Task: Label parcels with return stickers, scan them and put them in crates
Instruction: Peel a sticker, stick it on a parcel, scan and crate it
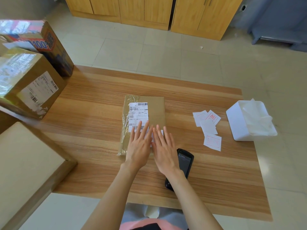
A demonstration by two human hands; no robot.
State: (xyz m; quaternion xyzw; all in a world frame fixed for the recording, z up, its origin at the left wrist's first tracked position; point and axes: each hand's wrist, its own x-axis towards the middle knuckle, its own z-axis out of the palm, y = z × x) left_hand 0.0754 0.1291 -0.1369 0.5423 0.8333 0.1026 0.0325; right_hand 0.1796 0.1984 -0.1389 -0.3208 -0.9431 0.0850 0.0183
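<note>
1. Both hands are flat, fingers straight and spread a bit, pressing down side by side on the near end of the parcel. The left hand (138, 143) covers the bottom edge of the shipping label, and the right hand (163, 151) sits just beside it, index fingers pretty much touching. Neither one is grasping anything.
2. There's a bit of white paper (151, 138) peeking out between and under the fingers. Can't tell what's printed on it.
3. The parcel itself is a flat brown cardboard parcel (155, 107) with clear tape down its left side and a white barcode shipping label (138, 113). It lies in the middle of the wood-grain surface (93, 130).
4. Just right of the right wrist is a black handheld scanner (184, 163) lying on the surface, partly hidden by the forearm.
5. Further right, a loose bunch of small white stickers with red stamps (212, 141).
6. Beyond those, at the right edge, a white plastic tissue box (239, 123).
7. Far left, two big taped brown cardboard boxes (33, 87), the back one with colourful print.
</note>
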